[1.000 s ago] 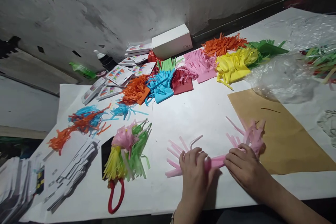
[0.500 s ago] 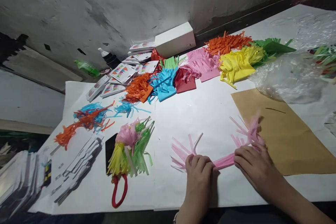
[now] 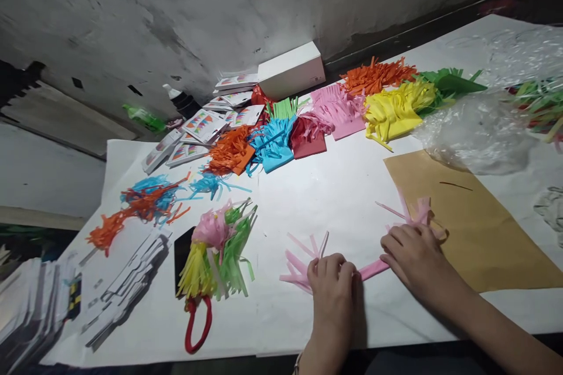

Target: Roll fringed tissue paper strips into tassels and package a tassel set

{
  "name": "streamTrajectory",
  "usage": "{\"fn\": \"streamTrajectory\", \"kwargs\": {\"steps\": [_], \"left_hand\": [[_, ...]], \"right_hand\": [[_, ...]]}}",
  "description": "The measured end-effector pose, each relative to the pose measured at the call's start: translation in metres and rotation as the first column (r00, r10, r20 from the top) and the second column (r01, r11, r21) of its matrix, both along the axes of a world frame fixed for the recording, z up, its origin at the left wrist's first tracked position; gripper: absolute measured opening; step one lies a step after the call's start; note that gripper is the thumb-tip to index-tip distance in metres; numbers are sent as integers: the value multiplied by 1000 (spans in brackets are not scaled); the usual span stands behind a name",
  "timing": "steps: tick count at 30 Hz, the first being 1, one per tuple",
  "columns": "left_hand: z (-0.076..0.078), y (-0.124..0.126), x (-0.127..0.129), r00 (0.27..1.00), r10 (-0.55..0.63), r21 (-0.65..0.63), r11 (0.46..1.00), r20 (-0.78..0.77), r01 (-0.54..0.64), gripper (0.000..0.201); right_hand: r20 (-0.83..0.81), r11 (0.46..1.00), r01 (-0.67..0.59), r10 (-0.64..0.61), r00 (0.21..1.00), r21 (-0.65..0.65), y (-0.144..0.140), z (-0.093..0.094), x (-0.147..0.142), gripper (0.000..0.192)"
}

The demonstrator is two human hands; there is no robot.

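Observation:
A pink tissue-paper tassel strip [image 3: 373, 270] lies across the white-covered table, fringed at both ends and narrow in the middle. My left hand [image 3: 333, 284] is closed over it near the left fringe. Near the right fringe, my right hand [image 3: 416, 255] is closed on the same strip, its fingers curled down over the paper. The twisted middle shows between my hands; the parts under my fingers are hidden. Right of my right hand, the pink fringe overlaps a sheet of brown paper [image 3: 475, 228].
Bundles of fringed paper, such as a yellow one [image 3: 398, 111] and a blue one [image 3: 273, 143], line the back. A white box [image 3: 290, 70] stands by the wall. At left are finished tassels with a red loop [image 3: 199, 328] and white cards [image 3: 127, 281]. Clear plastic [image 3: 479, 135] lies at right.
My right hand has shifted slightly left and up with its end of the pink strip. My left hand stays almost in place. The whole view has shifted a little.

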State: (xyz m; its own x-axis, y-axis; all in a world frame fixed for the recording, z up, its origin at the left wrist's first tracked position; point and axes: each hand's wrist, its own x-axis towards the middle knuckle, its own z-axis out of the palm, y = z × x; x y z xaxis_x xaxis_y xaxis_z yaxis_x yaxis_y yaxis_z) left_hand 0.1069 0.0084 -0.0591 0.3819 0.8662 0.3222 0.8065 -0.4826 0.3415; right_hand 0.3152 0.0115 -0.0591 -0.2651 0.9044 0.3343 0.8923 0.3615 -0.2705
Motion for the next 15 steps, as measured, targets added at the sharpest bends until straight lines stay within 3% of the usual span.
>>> {"fn": "streamTrajectory", "kwargs": {"steps": [5, 12, 15], "left_hand": [[6, 0, -3, 991, -125, -10, 992, 50, 126, 17], [-1, 0, -4, 976, -185, 59, 982, 112, 179, 16], [-4, 1, -4, 968, -181, -8, 983, 174, 185, 15]], "right_hand": [[-171, 971, -227, 237, 956, 78, -11, -1, -12, 32], [-212, 965, -245, 260, 942, 95, -13, -12, -22, 31], [-206, 959, -270, 283, 937, 89, -17, -11, -20, 38]]}}
